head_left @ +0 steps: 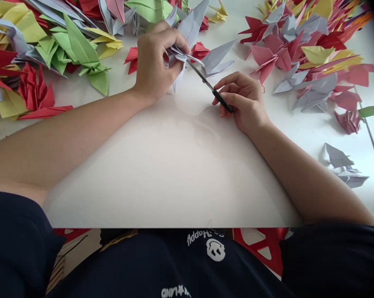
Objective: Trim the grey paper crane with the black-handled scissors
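Observation:
My left hand [159, 58] is closed, pinching a pale grey-blue folded paper crane [191, 27] above the white table. Part of its folds is hidden behind my fingers. In my right hand [244, 97] is a pair of scissors [222, 101], seen edge-on, with a black handle and slim metal blades. The blades point up and left, and their tips meet the folded paper by my left thumb and fingertips. Whether the blades are apart I cannot tell. Just right of the held crane lies another grey-blue crane [218, 60], near a small red folded piece [200, 50].
Several red, yellow, green and grey folded cranes are heaped at the back left, among them a green crane [81, 45] and a red one [36, 89]. Another mixed pile with a pink crane [267, 56] fills the back right. Grey pieces [345, 165] lie beyond my right forearm.

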Demonstrator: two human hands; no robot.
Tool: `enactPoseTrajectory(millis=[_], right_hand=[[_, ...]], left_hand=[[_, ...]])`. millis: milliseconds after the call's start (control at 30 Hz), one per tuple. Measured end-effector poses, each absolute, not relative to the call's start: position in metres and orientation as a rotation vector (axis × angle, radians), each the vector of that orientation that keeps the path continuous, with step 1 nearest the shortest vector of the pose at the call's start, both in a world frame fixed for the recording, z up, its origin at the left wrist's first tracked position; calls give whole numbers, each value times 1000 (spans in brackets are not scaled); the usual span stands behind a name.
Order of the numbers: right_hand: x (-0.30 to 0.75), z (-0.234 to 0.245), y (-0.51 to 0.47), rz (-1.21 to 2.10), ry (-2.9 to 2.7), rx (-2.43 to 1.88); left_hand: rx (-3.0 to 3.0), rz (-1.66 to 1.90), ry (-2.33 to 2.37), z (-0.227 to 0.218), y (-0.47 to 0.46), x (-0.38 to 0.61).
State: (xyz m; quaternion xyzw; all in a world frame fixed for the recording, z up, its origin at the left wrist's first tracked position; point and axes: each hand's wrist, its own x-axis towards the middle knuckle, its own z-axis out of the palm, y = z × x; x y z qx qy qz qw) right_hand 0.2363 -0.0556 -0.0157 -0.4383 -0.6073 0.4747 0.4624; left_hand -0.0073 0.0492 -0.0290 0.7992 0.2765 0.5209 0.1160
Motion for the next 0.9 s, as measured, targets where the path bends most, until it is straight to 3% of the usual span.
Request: enactPoseTrajectory(millis=[167,367,900], right_hand=[[236,-16,-56,1186,-1477,-1090],[235,-15,-57,1174,-1486,-1099],[232,-14,-60,1130,-1568,-1124]], left_hand=[[2363,1431,782,-29,50,-11],[2350,1569,824,-30,49,-5],[2339,1308,858,-32,57,-8]])
